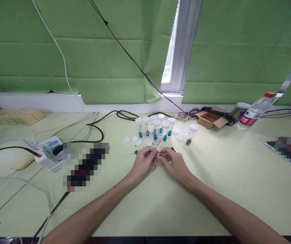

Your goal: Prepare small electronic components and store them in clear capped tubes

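My left hand (143,160) and my right hand (171,161) meet at the middle of the table, fingertips pinched together. Between them is a small dark piece (158,154) with thin wire-like leads; its kind is too small to tell. Just beyond stand several clear tubes (156,133) with white caps, holding small blue parts and a green one. To the right, apart from that group, one capped tube (189,137) has a dark grey part inside. A loose green part (135,152) lies left of my left hand, and a black part (173,149) is partly hidden behind my right fingers.
Loose white caps (138,143) lie around the tubes. A white power strip (49,152) with cables is on the left. Along the back are an open cardboard box (211,119), a tin (240,111) and a water bottle (255,112). A phone (270,145) lies at right.
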Motion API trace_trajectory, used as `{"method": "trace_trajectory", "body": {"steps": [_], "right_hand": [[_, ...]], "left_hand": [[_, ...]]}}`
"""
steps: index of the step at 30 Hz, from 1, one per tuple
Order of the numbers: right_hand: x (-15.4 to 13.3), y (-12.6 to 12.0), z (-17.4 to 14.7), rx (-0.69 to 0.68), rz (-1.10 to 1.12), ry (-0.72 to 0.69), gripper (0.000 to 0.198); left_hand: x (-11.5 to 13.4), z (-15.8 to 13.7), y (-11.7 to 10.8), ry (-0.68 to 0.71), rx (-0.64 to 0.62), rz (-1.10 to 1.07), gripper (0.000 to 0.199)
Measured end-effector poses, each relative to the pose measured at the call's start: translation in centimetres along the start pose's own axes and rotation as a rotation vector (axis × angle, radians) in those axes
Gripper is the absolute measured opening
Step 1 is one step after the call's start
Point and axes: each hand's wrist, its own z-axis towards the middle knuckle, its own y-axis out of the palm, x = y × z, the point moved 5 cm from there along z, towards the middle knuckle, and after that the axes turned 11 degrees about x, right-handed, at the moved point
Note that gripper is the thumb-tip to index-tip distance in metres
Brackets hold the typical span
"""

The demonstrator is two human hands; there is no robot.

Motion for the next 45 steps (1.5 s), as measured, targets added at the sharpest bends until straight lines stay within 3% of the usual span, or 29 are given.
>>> {"method": "trace_trajectory", "body": {"steps": [12,23,29,37,45], "right_hand": [[0.22,0.19,-0.04,-0.054,-0.022,-0.034,0.005],[-0.13,0.10,0.02,-0.064,-0.171,-0.093,0.031],[-0.14,0.03,0.06,-0.033,-0.063,-0.035,0.010],[0.14,0.13,0.00,-0.032,-0.041,-0.032,0.005],[-0.27,-0.02,0.13,-0.040,-0.156,-0.086,0.025]], "left_hand": [[-0.09,0.10,-0.08,-0.012,0.009,-0.024,0.023],[-0.01,-0.02,-0.09,-0.003,-0.010,0.000,0.023],[0.20,0.06,-0.18,-0.020,0.023,-0.041,0.021],[-0.05,0.11,-0.16,-0.008,0.007,-0.034,0.022],[0.25,-0.12,0.04,-0.015,0.006,-0.027,0.023]]}}
